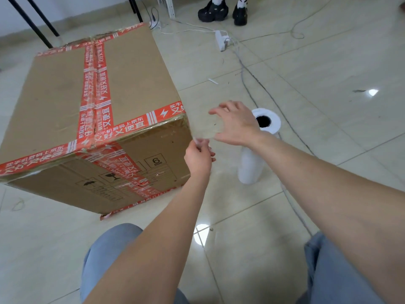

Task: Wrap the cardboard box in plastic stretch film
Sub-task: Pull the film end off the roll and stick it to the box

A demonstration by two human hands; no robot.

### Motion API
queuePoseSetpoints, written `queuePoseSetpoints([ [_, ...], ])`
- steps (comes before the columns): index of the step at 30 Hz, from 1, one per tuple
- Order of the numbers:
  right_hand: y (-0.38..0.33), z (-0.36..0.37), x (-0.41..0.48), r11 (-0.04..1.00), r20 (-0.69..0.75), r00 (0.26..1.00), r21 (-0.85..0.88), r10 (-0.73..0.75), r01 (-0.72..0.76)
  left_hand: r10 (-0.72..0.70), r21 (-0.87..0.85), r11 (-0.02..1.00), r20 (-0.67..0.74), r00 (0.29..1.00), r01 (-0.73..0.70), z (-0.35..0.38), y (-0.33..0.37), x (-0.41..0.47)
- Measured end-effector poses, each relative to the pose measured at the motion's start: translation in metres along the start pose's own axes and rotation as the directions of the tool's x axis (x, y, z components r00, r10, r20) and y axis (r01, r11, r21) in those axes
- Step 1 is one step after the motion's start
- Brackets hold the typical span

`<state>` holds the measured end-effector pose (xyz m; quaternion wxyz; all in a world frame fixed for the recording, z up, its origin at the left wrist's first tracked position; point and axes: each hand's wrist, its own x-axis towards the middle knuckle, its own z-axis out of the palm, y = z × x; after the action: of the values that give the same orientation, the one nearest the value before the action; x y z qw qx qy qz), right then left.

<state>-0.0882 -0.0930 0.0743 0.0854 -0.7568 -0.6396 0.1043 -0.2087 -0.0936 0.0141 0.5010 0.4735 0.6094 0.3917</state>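
A big cardboard box (pixel 54 102) sealed with red printed tape stands on the tiled floor at the left. A white roll of stretch film (pixel 252 163) stands upright to its right, hollow core facing up. A sheet of clear film (pixel 208 126) stretches from the roll toward the box's near right corner. My left hand (pixel 198 159) pinches the film's loose end right beside that corner. My right hand (pixel 236 126) sits just above, thumb and fingers spread along the film's upper edge, in front of the roll's top.
A white power strip (pixel 221 39) and several cables trail over the floor behind and right of the roll. Another person's black shoes (pixel 223 12) stand at the far edge. Black table legs (pixel 32 20) rise at the far left. My knees in jeans are at the bottom.
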Motion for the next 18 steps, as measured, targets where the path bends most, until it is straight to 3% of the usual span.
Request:
queuePoseSetpoints([
  [2, 0.025, -0.012, -0.003, 0.976, 0.055, 0.979, -0.110, 0.196, -0.189, -0.016, -0.041, 0.999, -0.025, 1.000, 0.014, 0.009, 0.000, -0.003],
  [4, 0.041, -0.015, -0.006, 0.904, 0.084, 0.901, -0.091, 0.425, -0.418, -0.019, -0.056, 0.998, -0.061, 0.998, 0.015, 0.010, 0.000, -0.004],
  [6, 0.049, -0.011, -0.006, 0.853, 0.109, 0.846, -0.050, 0.521, -0.519, -0.031, -0.060, 0.998, -0.093, 0.995, 0.025, 0.007, -0.002, -0.002],
  [9, 0.054, -0.010, 0.000, 0.875, 0.146, 0.864, -0.026, 0.481, -0.483, -0.041, -0.011, 0.999, -0.119, 0.992, 0.040, -0.002, -0.007, 0.002],
  [15, 0.070, -0.020, 0.001, 0.972, 0.289, 0.931, 0.000, 0.223, -0.233, -0.057, 0.084, 0.994, -0.194, 0.979, 0.074, -0.010, -0.008, 0.009],
  [18, 0.065, -0.018, 0.001, 0.958, 0.295, 0.914, -0.022, 0.278, -0.285, -0.029, 0.158, 0.986, -0.196, 0.980, 0.061, -0.018, -0.010, 0.014],
])
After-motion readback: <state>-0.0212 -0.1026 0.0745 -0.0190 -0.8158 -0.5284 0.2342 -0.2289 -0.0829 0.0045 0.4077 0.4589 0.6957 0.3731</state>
